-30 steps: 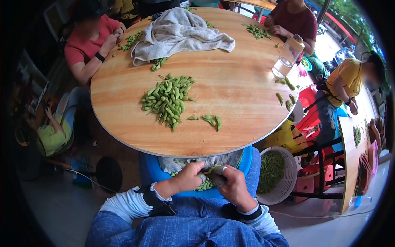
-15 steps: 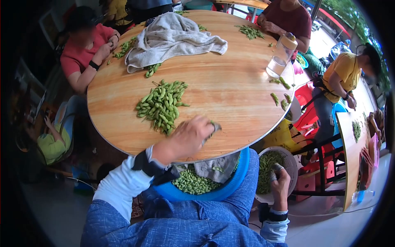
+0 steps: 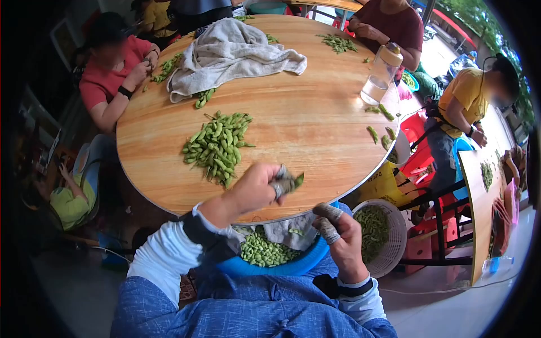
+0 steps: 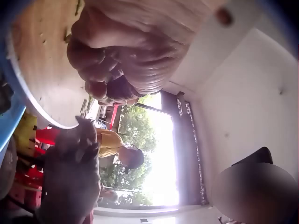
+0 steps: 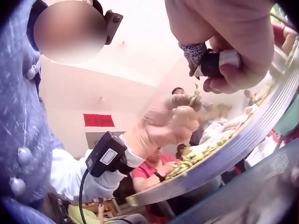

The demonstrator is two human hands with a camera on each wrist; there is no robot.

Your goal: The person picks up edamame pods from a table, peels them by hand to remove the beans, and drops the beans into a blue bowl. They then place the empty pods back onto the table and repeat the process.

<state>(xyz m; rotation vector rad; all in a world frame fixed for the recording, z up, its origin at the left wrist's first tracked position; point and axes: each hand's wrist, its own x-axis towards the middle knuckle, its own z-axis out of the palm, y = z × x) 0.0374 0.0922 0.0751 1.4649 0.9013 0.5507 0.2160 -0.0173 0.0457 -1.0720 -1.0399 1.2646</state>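
Right hand (image 3: pixel 346 248) has neared the basin (image 3: pixel 307 261), fingers slightly parted; left hand (image 3: pixel 253 187) pinches a pod (image 3: pixel 299 180) slack fingers could drop.

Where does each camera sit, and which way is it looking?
Head: on the person's head, facing forward and down at the round table and blue tub; both arms, the left hand and the right hand show.
Left wrist: looks past the left hand, big at the top, towards a bright opening.
Right wrist: looks past the right hand across to the left hand; blue clothing shows.
Head and left wrist views share the person in yellow.
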